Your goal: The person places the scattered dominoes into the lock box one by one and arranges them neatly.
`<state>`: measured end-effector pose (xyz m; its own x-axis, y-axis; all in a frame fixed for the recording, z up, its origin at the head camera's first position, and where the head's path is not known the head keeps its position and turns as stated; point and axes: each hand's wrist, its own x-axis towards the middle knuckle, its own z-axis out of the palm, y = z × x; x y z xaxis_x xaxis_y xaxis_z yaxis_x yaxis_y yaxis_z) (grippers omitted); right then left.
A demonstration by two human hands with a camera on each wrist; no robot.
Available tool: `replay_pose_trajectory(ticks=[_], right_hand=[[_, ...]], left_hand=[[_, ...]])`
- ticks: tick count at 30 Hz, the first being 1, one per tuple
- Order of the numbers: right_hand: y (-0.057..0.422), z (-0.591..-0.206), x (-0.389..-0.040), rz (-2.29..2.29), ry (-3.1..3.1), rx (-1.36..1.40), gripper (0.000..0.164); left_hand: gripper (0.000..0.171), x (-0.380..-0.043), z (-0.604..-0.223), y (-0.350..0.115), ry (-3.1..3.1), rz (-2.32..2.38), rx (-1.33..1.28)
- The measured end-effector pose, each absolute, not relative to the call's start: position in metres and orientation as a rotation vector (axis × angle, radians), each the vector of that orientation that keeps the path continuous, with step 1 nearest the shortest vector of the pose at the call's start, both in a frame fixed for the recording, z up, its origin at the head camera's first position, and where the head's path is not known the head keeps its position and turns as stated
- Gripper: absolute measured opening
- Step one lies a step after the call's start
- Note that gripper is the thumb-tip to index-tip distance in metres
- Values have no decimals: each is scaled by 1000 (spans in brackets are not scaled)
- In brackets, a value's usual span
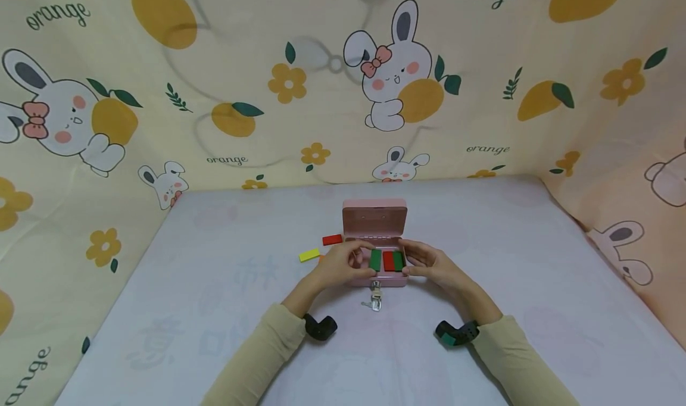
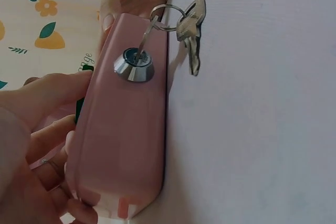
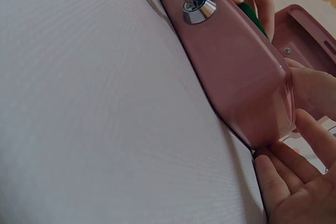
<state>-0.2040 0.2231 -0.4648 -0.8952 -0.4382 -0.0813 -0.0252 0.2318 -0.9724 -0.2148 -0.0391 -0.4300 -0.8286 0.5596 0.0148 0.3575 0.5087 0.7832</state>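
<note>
A pink metal lockbox [image 1: 393, 281] stands on the table with its lid [image 1: 374, 220] raised. My left hand [image 1: 339, 266] pinches a green block [image 1: 376, 260] between thumb and finger at the box's opening. Right of it, a red block [image 1: 388, 261] and another green block [image 1: 398, 262] sit side by side in the box. My right hand [image 1: 440, 270] holds the box's right side, thumb near the front corner. In the left wrist view a key stands in the lock [image 2: 134, 66], and a second key [image 2: 191, 32] hangs from its ring.
Left of the box lie a red block [image 1: 332, 239] and a yellow block [image 1: 309, 255]; an orange piece [image 1: 321, 258] shows partly behind my left hand. A white cloth [image 1: 214, 275] covers the table. A printed curtain [image 1: 321, 120] rises behind it.
</note>
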Motion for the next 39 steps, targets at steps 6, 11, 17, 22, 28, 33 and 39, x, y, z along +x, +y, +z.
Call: replay_pose_trajectory(ticks=[6,11,17,22,28,33,39], right_hand=[[224,-465,-204,-1711,2167,-445,71],[224,-465,-204,-1707,2165,-450,70],[224,-463,-202,-1714,2154,-434,71],[224,-464,-203,-1714,2157,-429,70],[224,-465,-203,-1707,2169,-436,71],[224,-464,-203,-1715,2163,-428,71],[224,-463,-202,-1719,2160,-436,72]], left_hand=[[50,-216,-431,-35,2568,1159,779],[49,-214,-432,-31,2653,1074,780],[51,-214,-432,-26,2721,996,738],[51,-215,-433,-22,2764,944,693],[50,-216,-433,-18,2802,886,628],[50,-216,-433,-15,2839,804,599],[48,-215,-433,-12,2895,695,565]])
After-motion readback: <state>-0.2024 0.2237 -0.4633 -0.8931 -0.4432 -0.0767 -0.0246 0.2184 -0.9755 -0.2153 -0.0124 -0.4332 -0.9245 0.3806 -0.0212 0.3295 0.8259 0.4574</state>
